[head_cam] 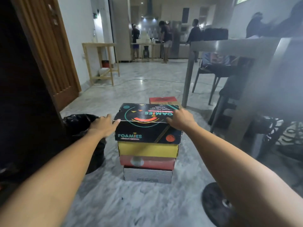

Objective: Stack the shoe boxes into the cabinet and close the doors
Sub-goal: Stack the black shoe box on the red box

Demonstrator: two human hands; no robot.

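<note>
A stack of shoe boxes stands on the marble floor. On top is a black Foamies box (147,126), under it a yellow box (147,149), then a red box (147,163) and a white box (147,175). Another red box (163,100) lies behind the stack. My left hand (105,124) touches the top box's left edge with fingers extended. My right hand (179,118) rests on the lid's right side, fingers spread over it. No cabinet is recognisable in view.
A black bin bag (82,123) sits left of the stack, beside a dark panel and a wooden door (49,51). A grey table (237,46) with chairs stands right. A round black base (216,202) lies near my right arm. Several people stand at the far kitchen.
</note>
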